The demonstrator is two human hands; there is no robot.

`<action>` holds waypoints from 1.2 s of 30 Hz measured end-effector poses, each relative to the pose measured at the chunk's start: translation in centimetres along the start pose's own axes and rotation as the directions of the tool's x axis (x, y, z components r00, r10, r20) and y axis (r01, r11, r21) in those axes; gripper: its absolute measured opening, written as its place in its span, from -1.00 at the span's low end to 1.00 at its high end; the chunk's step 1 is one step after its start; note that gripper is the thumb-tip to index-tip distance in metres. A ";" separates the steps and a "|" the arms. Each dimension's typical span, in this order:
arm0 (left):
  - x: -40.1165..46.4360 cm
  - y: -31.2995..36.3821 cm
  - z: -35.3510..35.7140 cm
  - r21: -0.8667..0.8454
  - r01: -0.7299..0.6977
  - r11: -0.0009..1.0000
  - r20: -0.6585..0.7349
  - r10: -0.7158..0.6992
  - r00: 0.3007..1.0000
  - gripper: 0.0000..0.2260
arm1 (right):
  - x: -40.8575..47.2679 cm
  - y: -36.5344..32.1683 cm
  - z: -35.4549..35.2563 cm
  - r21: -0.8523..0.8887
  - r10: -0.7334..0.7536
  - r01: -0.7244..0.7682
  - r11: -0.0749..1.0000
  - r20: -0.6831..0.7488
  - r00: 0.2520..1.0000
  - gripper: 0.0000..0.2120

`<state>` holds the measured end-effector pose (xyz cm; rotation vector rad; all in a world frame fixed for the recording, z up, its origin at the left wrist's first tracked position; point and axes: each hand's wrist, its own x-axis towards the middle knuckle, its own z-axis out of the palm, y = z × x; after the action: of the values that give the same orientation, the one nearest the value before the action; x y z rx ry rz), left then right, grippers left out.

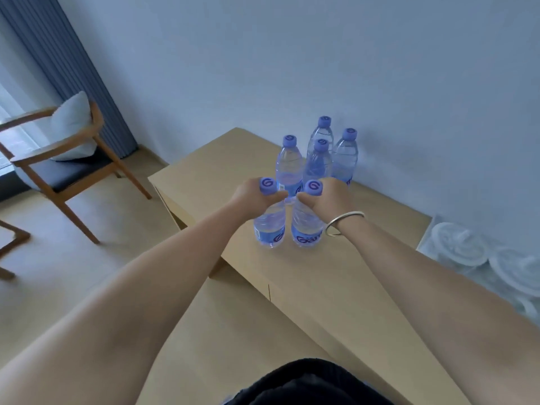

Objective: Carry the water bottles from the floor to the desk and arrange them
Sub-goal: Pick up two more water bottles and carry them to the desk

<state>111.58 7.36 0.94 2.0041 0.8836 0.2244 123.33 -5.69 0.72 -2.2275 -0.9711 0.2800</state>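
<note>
Two clear water bottles with purple caps stand side by side on the light wooden desk [365,258]. My left hand [254,194] grips the neck of the left bottle [270,226]. My right hand [330,197], with a silver bangle on its wrist, grips the neck of the right bottle [305,229]. Behind them, near the wall, several more bottles stand upright in a cluster, among them the front-left one [289,168], the middle one [318,162] and the right one [346,159].
A wooden chair [73,171] with a dark seat and a pale cushion stands at the left on the light floor, by a grey curtain. A plastic-wrapped pack of white rolls [479,258] lies right of the desk. The wall runs behind the desk.
</note>
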 end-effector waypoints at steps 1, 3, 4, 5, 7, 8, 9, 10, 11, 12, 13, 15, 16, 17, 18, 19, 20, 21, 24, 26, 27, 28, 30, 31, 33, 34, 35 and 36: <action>1.2 0.4 0.2 -0.004 -0.011 1.000 0.007 0.011 1.000 -0.62 | 0.9 0.3 -0.2 -0.014 0.009 -0.009 1.000 -0.003 1.000 -0.58; 3.3 0.9 0.5 -0.013 -0.022 1.000 0.014 0.022 1.000 -0.64 | 2.1 1.0 -0.5 -0.028 0.033 -0.033 0.999 -0.017 0.999 -0.60; 4.2 1.0 0.8 -0.024 -0.024 0.999 0.020 0.025 0.999 -0.65 | 2.6 1.2 -0.6 -0.030 0.055 -0.056 0.998 -0.024 0.998 -0.62; 5.0 1.1 1.1 -0.029 -0.027 0.999 0.032 0.028 0.999 -0.67 | 2.9 1.4 -0.6 -0.030 0.080 -0.081 0.996 -0.035 0.996 -0.63; 6.3 1.0 1.7 -0.016 -0.026 1.000 0.063 0.027 0.998 -0.72 | 3.4 1.8 -0.5 0.002 0.132 -0.132 0.991 -0.063 0.989 -0.62; 6.7 1.0 1.8 -0.006 -0.026 1.000 0.068 0.026 0.997 -0.71 | 3.5 1.9 -0.5 0.022 0.148 -0.146 0.989 -0.072 0.986 -0.61; 7.3 1.1 1.9 0.006 -0.023 1.000 0.070 0.023 0.997 -0.68 | 3.8 1.8 -0.3 0.030 0.162 -0.160 0.987 -0.077 0.984 -0.61; 7.8 1.2 1.9 0.030 -0.016 0.999 0.064 0.015 0.998 -0.66 | 4.0 1.7 -0.1 0.032 0.175 -0.173 0.984 -0.079 0.981 -0.61; 8.3 1.3 1.9 0.068 -0.010 0.998 0.057 0.006 0.998 -0.65 | 4.1 1.4 0.2 0.032 0.191 -0.189 0.981 -0.080 0.978 -0.61; 8.6 1.3 2.0 0.118 -0.008 0.993 0.051 0.002 0.999 -0.64 | 4.1 1.1 0.5 0.035 0.211 -0.209 0.977 -0.085 0.974 -0.61; 8.6 1.3 2.2 0.174 -0.018 0.985 0.042 0.011 0.999 -0.64 | 4.1 0.9 0.7 0.036 0.228 -0.226 0.974 -0.097 0.969 -0.60; 8.5 1.1 2.3 0.281 -0.062 0.958 0.026 0.057 0.998 -0.65 | 4.0 0.8 1.3 0.053 0.267 -0.262 0.964 -0.149 0.952 -0.62; 8.5 0.7 2.3 0.311 -0.085 0.947 0.020 0.083 0.996 -0.66 | 3.9 0.8 1.6 0.076 0.288 -0.278 0.957 -0.173 0.942 -0.64; 8.6 0.4 2.2 0.320 -0.107 0.941 0.022 0.106 0.994 -0.66 | 3.8 0.8 1.8 0.106 0.306 -0.291 0.951 -0.193 0.932 -0.66; 8.7 0.1 2.2 0.316 -0.125 0.941 0.026 0.123 0.992 -0.66 | 3.7 0.9 2.1 0.135 0.324 -0.301 0.944 -0.209 0.923 -0.69; 8.8 -0.1 2.1 0.310 -0.140 0.940 0.039 0.135 0.990 -0.65 | 3.7 0.9 2.4 0.163 0.348 -0.317 0.934 -0.227 0.909 -0.73; 8.9 -0.4 2.2 0.305 -0.151 0.940 0.051 0.142 0.989 -0.62 | 3.6 0.8 2.8 0.196 0.376 -0.333 0.922 -0.250 0.892 -0.78; 8.9 -0.6 2.4 0.302 -0.159 0.940 0.059 0.148 0.987 -0.55 | 3.5 0.7 3.2 0.229 0.402 -0.347 0.910 -0.279 0.872 -0.80; 8.5 -1.4 3.1 0.275 -0.188 0.943 0.056 0.179 0.982 -0.40 | 3.2 0.4 4.6 0.294 0.448 -0.361 0.885 -0.331 0.830 -0.86; 8.7 -1.6 3.0 0.201 -0.196 0.960 0.094 0.180 0.979 -0.40 | 2.8 0.3 5.3 0.341 0.461 -0.348 0.873 -0.348 0.816 -0.70; 8.9 -1.7 2.9 0.160 -0.188 0.969 0.133 0.167 0.977 -0.38 | 2.4 0.3 5.4 0.328 0.467 -0.357 0.875 -0.372 0.802 -0.57; 9.0 -1.9 2.7 0.132 -0.172 0.976 0.172 0.148 0.974 -0.34 | 2.0 0.2 5.3 0.281 0.464 -0.376 0.883 -0.397 0.792 -0.47; 8.6 -2.8 2.6 0.111 -0.148 0.983 0.232 0.119 0.965 -0.25 | 1.1 0.0 5.4 0.190 0.431 -0.387 0.902 -0.427 0.795 -0.45; 8.1 -3.6 2.8 0.102 -0.135 0.986 0.251 0.105 0.962 -0.22 | 0.4 -0.1 5.5 0.174 0.426 -0.390 0.904 -0.421 0.801 -0.49; 6.9 -5.3 3.7 0.102 -0.084 0.991 0.272 0.054 0.961 -0.22 | -0.8 -0.1 5.9 0.179 0.458 -0.422 0.888 -0.392 0.798 -0.56; 6.2 -6.2 4.3 0.131 -0.056 0.990 0.286 0.017 0.958 -0.24 | -1.7 0.0 6.2 0.197 0.497 -0.457 0.867 -0.374 0.783 -0.54; 5.4 -6.9 4.9 0.177 -0.030 0.984 0.304 -0.026 0.952 -0.28 | -2.7 0.1 6.6 0.218 0.543 -0.497 0.840 -0.353 0.762 -0.49; 4.6 -7.4 5.5 0.224 -0.008 0.975 0.331 -0.068 0.941 -0.33 | -3.7 0.2 6.8 0.234 0.584 -0.535 0.812 -0.335 0.740 -0.46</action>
<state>113.83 9.23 -8.94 2.1479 0.7421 -0.2422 117.85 -5.01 -4.73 -2.2883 -0.0391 0.1367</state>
